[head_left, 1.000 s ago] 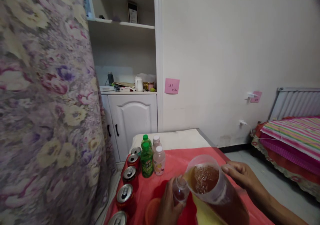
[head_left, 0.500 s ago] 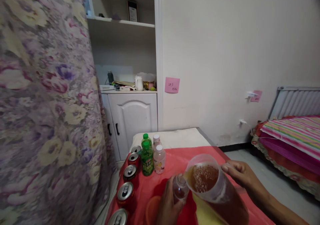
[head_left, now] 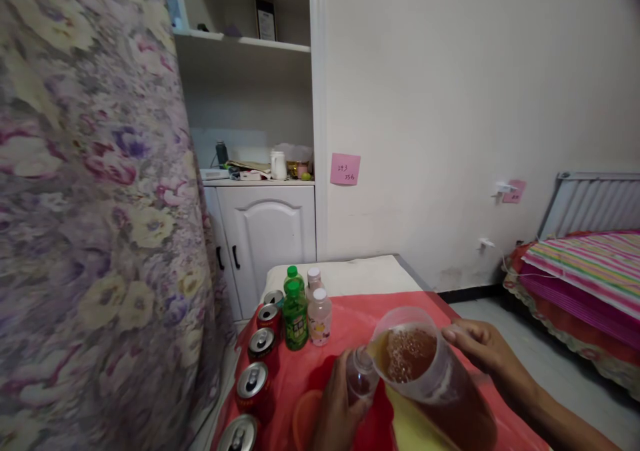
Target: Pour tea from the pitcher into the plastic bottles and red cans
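In my left hand (head_left: 336,407) is a small clear bottle (head_left: 361,374), uncapped and upright, with the fingers wrapped round it. My right hand (head_left: 473,344) grips a large translucent pitcher (head_left: 447,391) at its far right side; the handle itself is hard to make out. The pitcher leans left, its spout at the bottle's mouth. Brown, frothy liquid (head_left: 407,354) fills much of the pitcher and reaches the spout. Whether a stream runs into the bottle is too small to tell. Below the hands lie an orange round rim (head_left: 304,416) and something yellow (head_left: 415,421), both partly hidden.
Several drink cans (head_left: 253,381) line the left edge of the red-covered table (head_left: 357,311). Two green bottles (head_left: 295,321) and two clear white-capped bottles (head_left: 319,317) stand behind them. A floral curtain (head_left: 100,204) hangs at left; a bed (head_left: 585,271) is at right.
Both hands, the bottle and the pitcher keep almost the same pose. The view has shifted very slightly.
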The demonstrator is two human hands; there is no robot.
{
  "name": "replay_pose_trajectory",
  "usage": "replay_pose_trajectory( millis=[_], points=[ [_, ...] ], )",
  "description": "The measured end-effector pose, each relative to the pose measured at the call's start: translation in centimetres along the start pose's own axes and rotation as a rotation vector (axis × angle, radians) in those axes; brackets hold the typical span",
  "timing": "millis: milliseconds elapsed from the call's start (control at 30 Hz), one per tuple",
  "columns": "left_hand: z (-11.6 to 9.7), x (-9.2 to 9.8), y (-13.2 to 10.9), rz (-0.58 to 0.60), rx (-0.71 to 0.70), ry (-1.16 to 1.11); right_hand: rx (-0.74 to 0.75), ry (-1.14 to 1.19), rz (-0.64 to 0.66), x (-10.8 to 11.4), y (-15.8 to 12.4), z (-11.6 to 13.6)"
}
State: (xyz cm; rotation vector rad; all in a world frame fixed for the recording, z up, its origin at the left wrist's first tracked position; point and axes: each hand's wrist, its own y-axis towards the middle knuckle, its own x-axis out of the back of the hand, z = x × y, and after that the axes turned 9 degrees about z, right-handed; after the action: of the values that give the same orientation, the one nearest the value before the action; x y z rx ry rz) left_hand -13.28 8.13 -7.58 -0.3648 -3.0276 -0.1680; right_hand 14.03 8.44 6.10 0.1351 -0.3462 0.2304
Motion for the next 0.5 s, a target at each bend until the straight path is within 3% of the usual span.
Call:
replay_pose_trajectory(
  millis=[500],
  points=[
    [1.6,0.0,0.3,-0.035,-0.053,-0.006,0.005,0.009,0.001,0.0,0.2,-0.4]
  ],
)
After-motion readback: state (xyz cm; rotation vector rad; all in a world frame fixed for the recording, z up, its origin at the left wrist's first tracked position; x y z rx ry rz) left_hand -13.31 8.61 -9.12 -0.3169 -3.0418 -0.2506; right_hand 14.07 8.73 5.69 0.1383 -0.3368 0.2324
